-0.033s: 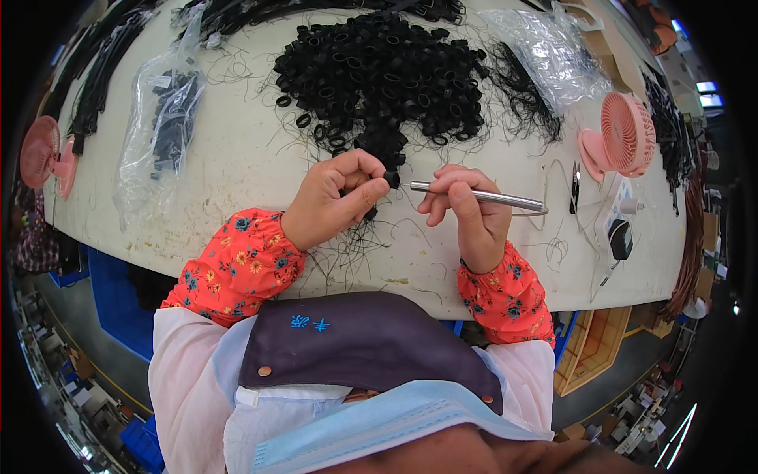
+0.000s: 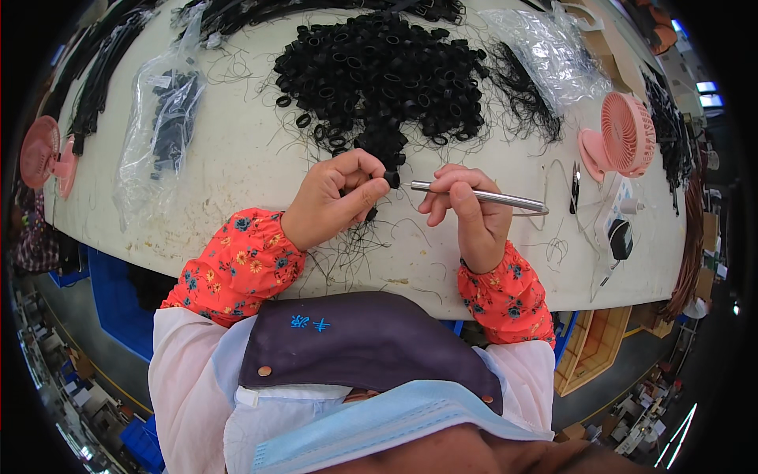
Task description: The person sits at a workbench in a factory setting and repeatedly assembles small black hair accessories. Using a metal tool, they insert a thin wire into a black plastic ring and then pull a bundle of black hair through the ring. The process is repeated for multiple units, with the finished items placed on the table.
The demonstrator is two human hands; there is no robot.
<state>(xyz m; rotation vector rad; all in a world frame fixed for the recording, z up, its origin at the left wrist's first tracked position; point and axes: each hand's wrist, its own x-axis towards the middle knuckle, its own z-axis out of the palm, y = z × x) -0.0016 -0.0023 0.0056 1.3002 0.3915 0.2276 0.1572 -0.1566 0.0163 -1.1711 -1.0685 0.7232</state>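
My left hand [image 2: 335, 197] pinches a small black loop [image 2: 392, 179] between thumb and forefinger, at the near end of the heap. In my right hand [image 2: 470, 209] is a slim silver pen-shaped tool [image 2: 489, 197], gripped between thumb and fingers. A cord leaves its rear end. The tool's thin tip points left at the black loop, very close to it; whether they touch I cannot tell. Beyond my hands lies a large heap of black loops [image 2: 395, 75]. Loose black threads [image 2: 351, 257] are scattered on the table below my left hand.
On the pale table [image 2: 237, 174], a clear plastic bag [image 2: 162, 118] with black pieces lies left. Pink fans [image 2: 628, 134] stand at both sides. Black-handled tweezers [image 2: 575, 188], a white power strip [image 2: 612, 209] with a black plug [image 2: 620, 238], and clear plastic wrap [image 2: 553, 55] lie right.
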